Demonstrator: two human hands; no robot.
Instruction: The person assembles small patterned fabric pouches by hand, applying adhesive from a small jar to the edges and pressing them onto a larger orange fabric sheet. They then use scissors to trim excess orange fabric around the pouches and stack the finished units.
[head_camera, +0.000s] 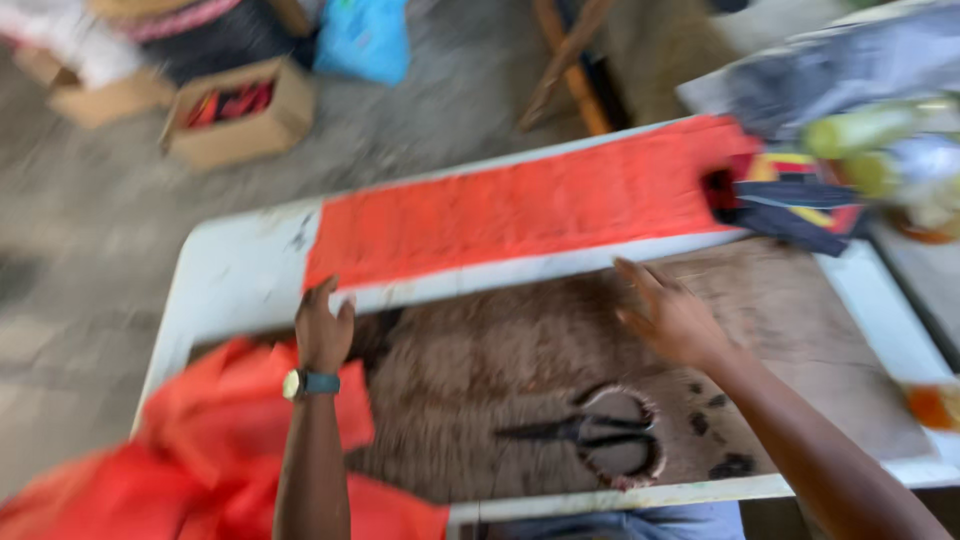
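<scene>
A long strip of orange-red cloth (520, 210) lies flat across the far side of a white table (230, 280). My left hand (322, 330), with a watch on its wrist, rests at the strip's near left corner, fingers together. My right hand (668, 315) hovers open over a brown board (800, 320), just short of the strip's near edge. Black scissors (590, 430) lie on the board between my forearms. More orange-red cloth (200, 450) is bunched at the near left, under my left arm. The picture is blurred.
Dark and multicoloured fabric pieces (790, 205) lie at the strip's right end. A second table (860, 70) with grey cloth and green things stands at the right. Cardboard boxes (240, 115), a blue bag (365, 38) and wooden legs (570, 60) are on the floor beyond.
</scene>
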